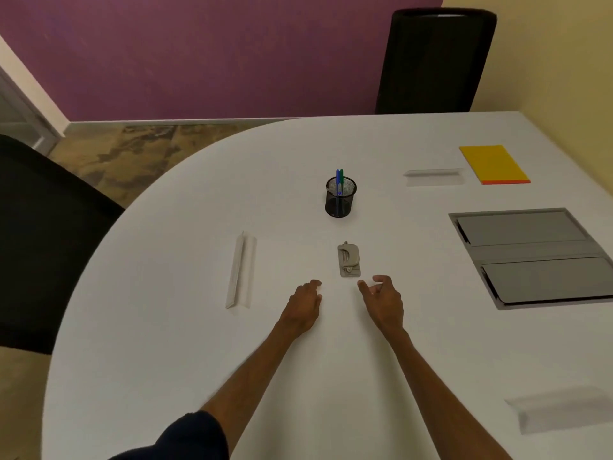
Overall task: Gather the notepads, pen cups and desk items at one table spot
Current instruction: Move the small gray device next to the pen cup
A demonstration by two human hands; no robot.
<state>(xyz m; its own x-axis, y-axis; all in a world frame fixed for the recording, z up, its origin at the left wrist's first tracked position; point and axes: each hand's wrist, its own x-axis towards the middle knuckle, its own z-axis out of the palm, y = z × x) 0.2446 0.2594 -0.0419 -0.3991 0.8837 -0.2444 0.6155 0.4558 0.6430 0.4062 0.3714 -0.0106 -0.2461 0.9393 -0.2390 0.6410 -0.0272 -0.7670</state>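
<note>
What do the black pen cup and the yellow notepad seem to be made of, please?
The pen cup looks like black wire mesh, probably metal: the pens show through its wall. The yellow notepad looks like matte paper, flat, with an orange strip along its near edge.

Scattered desk items on white table.
Upright mesh pen cup mid-table; grey hole punch nearer front edge; yellow notepad flat by far right corner.

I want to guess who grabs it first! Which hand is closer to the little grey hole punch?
Right hand: its fingertips sit just below the small grey hole punch. The left hand is slightly farther, below and to the left.
</note>
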